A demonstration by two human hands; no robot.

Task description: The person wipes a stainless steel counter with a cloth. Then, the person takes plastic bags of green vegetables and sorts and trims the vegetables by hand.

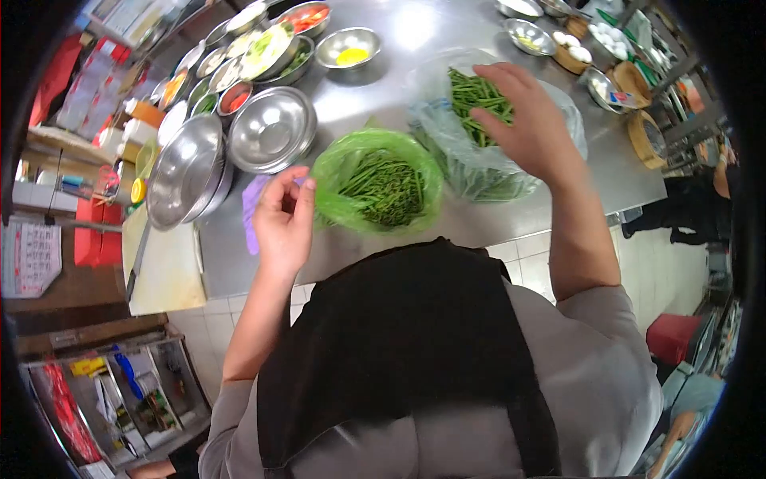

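A green plastic bag [431,191] stands open on the steel table, with thin green stalks [383,188] bunched inside it. At its left rim is my left hand [287,211], thumb and fingers pinched together on the edge of the bag. To the right lies a clear plastic bag [487,180] holding long green beans or stems [479,104]. My right hand [523,116] is over that bag, its thumb and fingers spread apart around the top of the green stems, with nothing gripped between them.
Empty steel bowls [273,132] sit left of the green bag. A cutting board [163,271] with a knife [137,263] lies at the left edge. Behind are bowls of cut food and a bowl with yellow liquid [351,56]. Eggs [610,40] stand back right. Other people are at the right.
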